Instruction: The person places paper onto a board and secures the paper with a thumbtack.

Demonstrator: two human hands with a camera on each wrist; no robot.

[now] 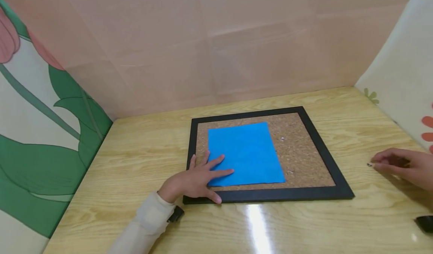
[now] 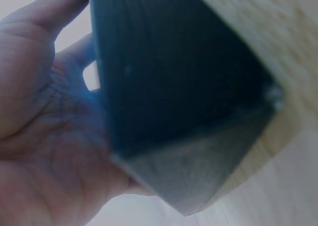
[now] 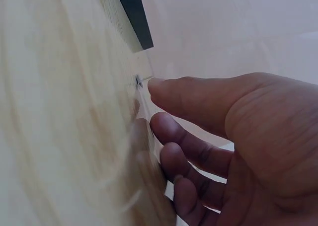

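Note:
A blue sheet of paper point(image 1: 245, 154) lies on a black-framed cork board point(image 1: 301, 148). My left hand point(image 1: 199, 178) rests with spread fingers over the near-left corner of the sheet and frame. In the left wrist view, its palm point(image 2: 54, 136) shows beside the frame's dark corner point(image 2: 184, 87). My right hand point(image 1: 406, 167) is at the right of the table, fingers bent. A small pin point(image 3: 139, 81) is on the tabletop at its thumb tip point(image 3: 158, 87). A gap shows between thumb and fingers; whether the thumb touches the pin is unclear.
Small clear or whitish bits, perhaps pins, lie on the cork right of the sheet point(image 1: 282, 138). A dark object point(image 1: 424, 223) shows at the right edge. A pinkish covering point(image 1: 203, 50) stands behind the wooden table point(image 1: 145, 145); patterned cloths hang at both sides.

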